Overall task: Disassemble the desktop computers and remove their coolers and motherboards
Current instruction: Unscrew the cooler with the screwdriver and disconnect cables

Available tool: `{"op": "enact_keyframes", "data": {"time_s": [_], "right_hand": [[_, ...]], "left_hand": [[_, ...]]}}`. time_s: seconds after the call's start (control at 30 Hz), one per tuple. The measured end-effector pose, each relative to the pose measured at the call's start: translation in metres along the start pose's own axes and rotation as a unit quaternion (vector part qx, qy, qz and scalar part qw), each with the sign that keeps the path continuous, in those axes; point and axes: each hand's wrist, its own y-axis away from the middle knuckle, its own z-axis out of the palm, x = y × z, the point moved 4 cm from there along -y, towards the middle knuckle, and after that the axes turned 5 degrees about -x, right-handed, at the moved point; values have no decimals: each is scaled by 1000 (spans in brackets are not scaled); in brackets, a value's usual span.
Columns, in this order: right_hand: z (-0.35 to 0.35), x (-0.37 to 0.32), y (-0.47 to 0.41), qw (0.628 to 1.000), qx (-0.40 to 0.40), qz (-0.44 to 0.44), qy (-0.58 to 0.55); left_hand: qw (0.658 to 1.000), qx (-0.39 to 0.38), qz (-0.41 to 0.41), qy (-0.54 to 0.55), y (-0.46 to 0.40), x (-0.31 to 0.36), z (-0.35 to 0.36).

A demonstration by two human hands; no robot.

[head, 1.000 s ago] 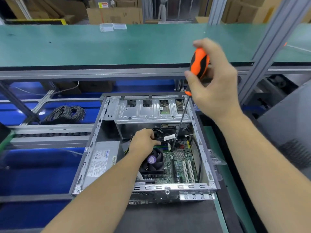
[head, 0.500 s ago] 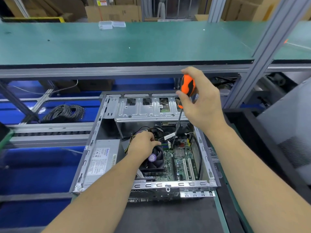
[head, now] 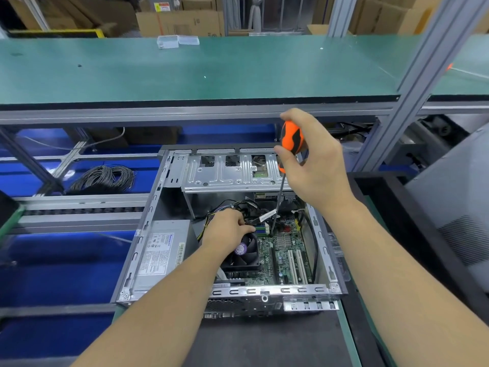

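An open desktop computer case (head: 169,202) lies on its side on a dark mat (head: 264,345), directly below both forearms of the person. The right hand (head: 317,165) curls its fingers and thumb around the orange-and-black handle of a screwdriver (head: 290,139), holding it nearly upright; the thin shaft runs down and slightly left from the hand, and its tip meets the green motherboard (head: 283,250) just right of the left hand. The left hand (head: 227,229) reaches into the case with its fingers bent over a bundle of black cables (head: 248,207), seeming to hold them aside, though the exact grip cannot be told because the back of the hand hides the fingertips. Just under that hand's wrist sits the cooler (head: 244,254), a black fan with a purple centre label, mounted on the motherboard. Left of the left forearm, a grey power supply (head: 158,255) with a white label fills the case's near-left corner. Beyond the left hand, under the right hand, a silver drive cage (head: 227,173) spans the far end. Far to the left of the hands, a coil of grey cable (head: 105,177) rests on a blue surface.
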Motion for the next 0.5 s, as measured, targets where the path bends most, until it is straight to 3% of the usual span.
{"op": "enact_keyframes", "data": {"time_s": [0.23, 0.4, 0.5], "right_hand": [[1, 0, -3, 1000, -8, 27, -9], [-13, 4, -21, 992, 97, 76, -5], [-17, 9, -25, 993, 75, 93, -7]], "left_hand": [[1000, 1, -2, 14, -1, -1, 1], [999, -4, 11, 39, -2, -5, -2], [999, -17, 14, 37, -2, -7, -5]]}}
